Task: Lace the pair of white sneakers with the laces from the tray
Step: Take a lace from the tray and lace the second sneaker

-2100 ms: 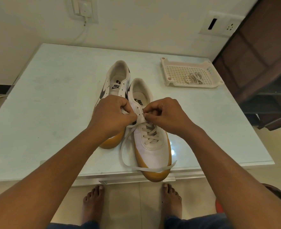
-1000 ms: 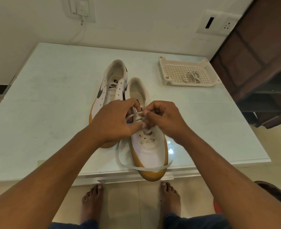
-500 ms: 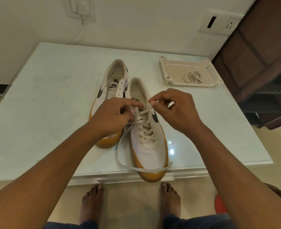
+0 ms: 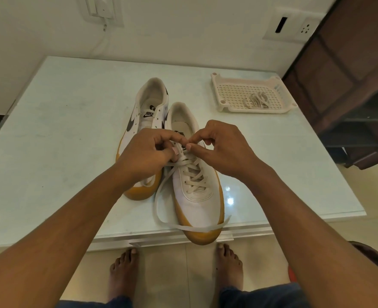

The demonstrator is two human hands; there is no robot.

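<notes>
- Feet, bare, stand on the floor below the near edge of the table.
- Nearer sneaker: white upper, gum-coloured sole, lace crossed through its lower eyelets. It lies on the table with its long axis running near to far, toe towards the person and heel away. The toe juts just past the table edge.
- Lace: flat and off-white. A loose length loops out on the sneaker's left side and drapes across the toe cap.
- Left hand: fingers curled, pinching the lace at the upper eyelets.
- Right hand: thumb and forefinger pinch the lace at the top of the tongue, almost touching the left hand's fingers.
- Farther sneaker: unlaced, with a black swoosh and a NIKE tongue label. It sits just beside the first and roughly parallel to it, heel away. The left hand covers its forepart.
- Tray: pale and perforated, well apart at the far right of the table, holding a bundled second lace.
</notes>
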